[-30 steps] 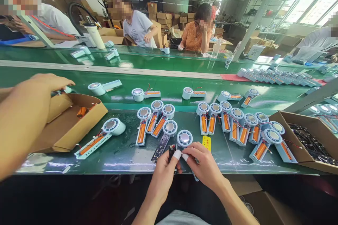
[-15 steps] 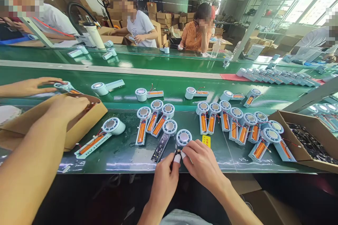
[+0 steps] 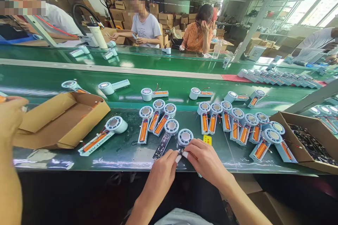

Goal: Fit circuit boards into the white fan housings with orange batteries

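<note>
In front of me, close to the bench edge, is a small pale-blue handheld fan (image 3: 185,136) with a round head. My right hand (image 3: 207,158) is closed over its handle, hiding most of it. The fingertips of my left hand (image 3: 162,172) pinch at the dark parts just below the fan head, against the right fingertips; what exactly they grip is too small to tell. White covers show on fingertips. Just left lies another fan with a black circuit board (image 3: 161,146) along its handle. A yellow label (image 3: 207,140) lies beside my right hand.
Several fans with orange batteries (image 3: 244,133) stand right; others (image 3: 144,130) lie left. A box of black parts (image 3: 311,144) is at right, an open carton (image 3: 60,121) at left. A co-worker's hand (image 3: 12,116) is at far left. More fans (image 3: 151,94) lie on the green belt (image 3: 174,77).
The co-worker's arms at left have drawn back from the carton and the fan behind it. My hands stay at the same fan, its handle now angled toward the lower right.
</note>
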The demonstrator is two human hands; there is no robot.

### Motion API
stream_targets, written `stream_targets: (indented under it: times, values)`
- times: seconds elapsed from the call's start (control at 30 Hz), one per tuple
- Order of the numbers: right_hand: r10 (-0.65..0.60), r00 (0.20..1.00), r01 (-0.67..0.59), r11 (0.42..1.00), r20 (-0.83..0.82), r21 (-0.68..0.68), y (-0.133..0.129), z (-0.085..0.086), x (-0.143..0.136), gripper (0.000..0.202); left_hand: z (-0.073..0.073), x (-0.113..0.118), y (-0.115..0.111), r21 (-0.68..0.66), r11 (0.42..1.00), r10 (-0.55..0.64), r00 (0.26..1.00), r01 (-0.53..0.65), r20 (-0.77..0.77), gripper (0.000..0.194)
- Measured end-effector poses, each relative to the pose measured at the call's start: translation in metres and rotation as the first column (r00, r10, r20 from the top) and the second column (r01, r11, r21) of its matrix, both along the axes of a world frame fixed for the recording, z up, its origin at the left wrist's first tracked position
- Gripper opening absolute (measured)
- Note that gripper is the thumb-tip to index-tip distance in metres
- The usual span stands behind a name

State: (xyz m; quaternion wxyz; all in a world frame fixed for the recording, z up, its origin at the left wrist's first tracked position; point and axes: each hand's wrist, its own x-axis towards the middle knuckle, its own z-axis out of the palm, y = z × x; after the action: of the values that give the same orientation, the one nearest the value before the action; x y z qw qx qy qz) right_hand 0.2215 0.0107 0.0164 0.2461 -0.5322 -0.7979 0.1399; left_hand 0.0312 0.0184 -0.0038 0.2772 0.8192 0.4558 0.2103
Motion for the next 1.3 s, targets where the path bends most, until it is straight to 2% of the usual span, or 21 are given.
stream_targets:
  times: [0.1,0.17,0.27,0.4,0.53,0.6,0.67,0.73,0.8,0.87,1.0,1.1,1.2,1.3]
  values:
    - [0.018,0.995,-0.023,0.999,-0.103,-0.044,0.001,-0.005,0.008,0.018,0.006,-0.003,0.001,-0.039,0.999,-0.031,0.999,0.032,0.021,0.028]
    - [0.100,0.981,-0.111,0.992,-0.166,-0.060,0.002,-0.007,0.012,0.025,0.009,-0.004,0.001,-0.057,0.997,-0.051,0.997,0.055,0.059,0.028]
    - [0.197,0.958,-0.210,0.977,-0.209,-0.040,0.004,-0.009,0.014,0.023,0.011,-0.005,0.003,-0.070,0.994,-0.073,0.991,0.081,0.108,0.028]
    - [0.178,0.953,-0.184,0.983,-0.244,-0.002,0.005,-0.013,0.009,0.022,0.010,-0.005,0.005,-0.078,0.994,-0.068,0.992,0.076,0.105,0.029]
    - [0.073,0.927,-0.103,0.993,-0.368,-0.064,0.004,-0.012,0.010,0.017,0.004,0.000,0.002,-0.108,0.993,-0.023,0.992,0.036,0.126,0.029]
    - [-0.096,0.889,0.048,0.992,-0.447,-0.117,0.001,-0.009,0.017,0.018,0.000,0.004,-0.002,-0.129,0.991,0.040,0.987,-0.020,0.157,0.030]
    - [-0.324,0.826,0.250,0.944,-0.461,-0.214,-0.004,-0.005,0.025,0.026,-0.004,0.006,-0.005,-0.157,0.983,0.123,0.976,-0.095,0.178,0.031]
    - [-0.470,0.789,0.338,0.870,-0.396,-0.360,-0.008,-0.003,0.030,0.034,-0.008,0.008,-0.008,-0.187,0.971,0.187,0.964,-0.152,0.188,0.034]
    - [-0.485,0.809,0.295,0.823,-0.332,-0.485,-0.010,-0.003,0.028,0.036,-0.010,0.008,-0.010,-0.207,0.962,0.221,0.955,-0.179,0.196,0.038]
    - [-0.481,0.808,0.254,0.806,-0.340,-0.535,-0.008,-0.004,0.021,0.032,-0.011,0.009,-0.011,-0.209,0.958,0.240,0.950,-0.198,0.202,0.042]
    - [-0.531,0.698,0.259,0.812,-0.480,-0.522,0.008,-0.011,0.006,0.027,-0.012,0.009,-0.012,-0.188,0.959,0.251,0.944,-0.213,0.214,0.045]
    - [-0.515,0.650,0.211,0.829,-0.559,-0.519,0.019,-0.018,0.001,0.030,-0.012,0.008,-0.012,-0.163,0.965,0.238,0.945,-0.205,0.224,0.043]
    - [-0.501,0.604,0.186,0.845,-0.620,-0.501,0.021,-0.021,-0.001,0.029,-0.014,0.007,-0.013,-0.129,0.968,0.239,0.942,-0.214,0.236,0.041]
    - [-0.495,0.569,0.223,0.862,-0.657,-0.456,0.017,-0.019,-0.004,0.027,-0.015,0.006,-0.015,-0.138,0.963,0.258,0.938,-0.231,0.232,0.040]
